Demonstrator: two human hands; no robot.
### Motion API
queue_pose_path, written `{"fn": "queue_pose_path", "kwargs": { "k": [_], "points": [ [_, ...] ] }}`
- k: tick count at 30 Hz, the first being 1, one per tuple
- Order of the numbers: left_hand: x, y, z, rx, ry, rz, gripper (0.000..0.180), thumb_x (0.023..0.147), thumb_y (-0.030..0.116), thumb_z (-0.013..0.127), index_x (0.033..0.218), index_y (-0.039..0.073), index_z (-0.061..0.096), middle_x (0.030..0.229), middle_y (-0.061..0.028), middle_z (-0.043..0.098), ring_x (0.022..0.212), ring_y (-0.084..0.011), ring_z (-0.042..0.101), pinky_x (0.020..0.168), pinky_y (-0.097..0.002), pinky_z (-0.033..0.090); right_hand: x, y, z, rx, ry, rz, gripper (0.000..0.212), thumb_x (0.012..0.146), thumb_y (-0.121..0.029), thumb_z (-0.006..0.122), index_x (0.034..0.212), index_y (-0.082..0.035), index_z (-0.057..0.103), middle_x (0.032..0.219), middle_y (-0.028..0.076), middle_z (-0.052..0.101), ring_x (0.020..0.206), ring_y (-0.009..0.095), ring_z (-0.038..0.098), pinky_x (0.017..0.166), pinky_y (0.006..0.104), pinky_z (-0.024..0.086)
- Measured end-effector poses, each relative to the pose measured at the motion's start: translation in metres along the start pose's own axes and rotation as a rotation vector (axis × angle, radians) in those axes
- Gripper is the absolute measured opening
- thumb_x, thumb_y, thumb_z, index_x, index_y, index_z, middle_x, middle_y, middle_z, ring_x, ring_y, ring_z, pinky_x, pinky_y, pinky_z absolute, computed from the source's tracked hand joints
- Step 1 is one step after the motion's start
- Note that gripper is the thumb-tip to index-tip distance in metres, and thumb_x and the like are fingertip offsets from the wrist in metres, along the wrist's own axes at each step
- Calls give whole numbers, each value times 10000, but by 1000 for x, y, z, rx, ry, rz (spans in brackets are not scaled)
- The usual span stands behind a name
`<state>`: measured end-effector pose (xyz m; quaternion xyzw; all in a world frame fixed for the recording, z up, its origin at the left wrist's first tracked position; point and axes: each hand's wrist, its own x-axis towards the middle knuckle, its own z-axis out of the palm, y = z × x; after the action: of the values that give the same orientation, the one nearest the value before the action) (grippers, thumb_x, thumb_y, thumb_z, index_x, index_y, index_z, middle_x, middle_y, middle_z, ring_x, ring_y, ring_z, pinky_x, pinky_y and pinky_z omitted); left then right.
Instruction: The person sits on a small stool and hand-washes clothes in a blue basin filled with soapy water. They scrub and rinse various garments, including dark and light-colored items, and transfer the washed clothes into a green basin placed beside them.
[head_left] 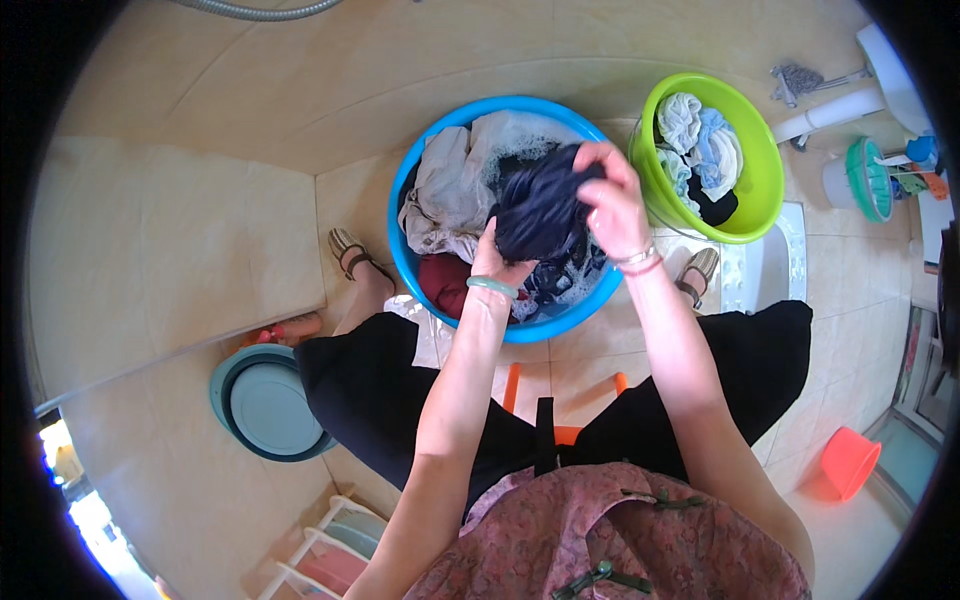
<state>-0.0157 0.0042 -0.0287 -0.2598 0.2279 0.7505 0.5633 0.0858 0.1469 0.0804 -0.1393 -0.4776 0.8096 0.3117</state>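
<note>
Both my hands hold a bunched dark navy cloth [545, 212] above a round blue tub [402, 262] of soapy water. My left hand [497, 262], a pale green bangle at its wrist, grips the cloth's lower left side. Curled fingers of my right hand [615, 205] pinch its upper right edge; a bracelet and a pink band circle that wrist. In the tub lie a light grey-beige garment [440, 185], a dark red cloth [445, 283] and dark wet fabric [570, 275], with white suds [530, 135] along the far side. What kind of garment I hold is not clear.
A lime green bucket [765, 185] of light and black clothes stands right of the tub. Beyond it are a white floor fixture [790, 255] and a lined bin [868, 180]. Grey-blue basins [270, 400] sit at left, a red bucket [850, 463] at lower right. An orange stool [566, 435] is beneath me.
</note>
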Motion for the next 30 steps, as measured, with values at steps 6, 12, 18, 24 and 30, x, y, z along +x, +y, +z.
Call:
{"fn": "queue_pose_path", "kwargs": {
  "k": [6,12,18,24,30],
  "points": [
    [-28,-6,31,-30,-280,-15,481,944,375,458,1302,64,535,1323,-128,554,1202,-281,546,1035,-466,428,4,75,-44,-63,294,149,405,864,-140,692,1234,-47,558,1179,33,570,1079,131,516,952,261,388],
    [-29,-28,25,-24,-322,3,517,941,412,477,1300,43,528,1322,-128,552,1207,-286,537,1047,-463,414,-29,145,-69,639,390,431,462,932,-343,607,1297,-68,536,1230,51,590,1122,175,552,976,303,424],
    [-36,-22,32,394,-233,-23,407,914,270,570,1247,35,559,1197,-113,630,1104,-234,600,976,-378,468,-59,154,-97,484,242,472,434,957,-369,545,1260,-59,566,1208,64,617,1087,180,586,966,321,457],
    [-33,0,48,1808,-158,682,676,652,75,790,1280,78,539,1185,-145,562,1148,-286,533,997,-369,424,-43,82,-63,-391,468,423,277,883,-177,643,1127,-45,658,1157,48,630,1075,154,567,955,270,412],
    [-45,16,52,1864,-326,713,747,620,82,791,1317,130,526,1291,-172,503,1249,-337,458,1078,-383,344,-21,65,-35,-162,153,347,299,893,-160,610,1185,-99,611,1116,1,607,1024,117,568,882,273,447]
  ]
}}
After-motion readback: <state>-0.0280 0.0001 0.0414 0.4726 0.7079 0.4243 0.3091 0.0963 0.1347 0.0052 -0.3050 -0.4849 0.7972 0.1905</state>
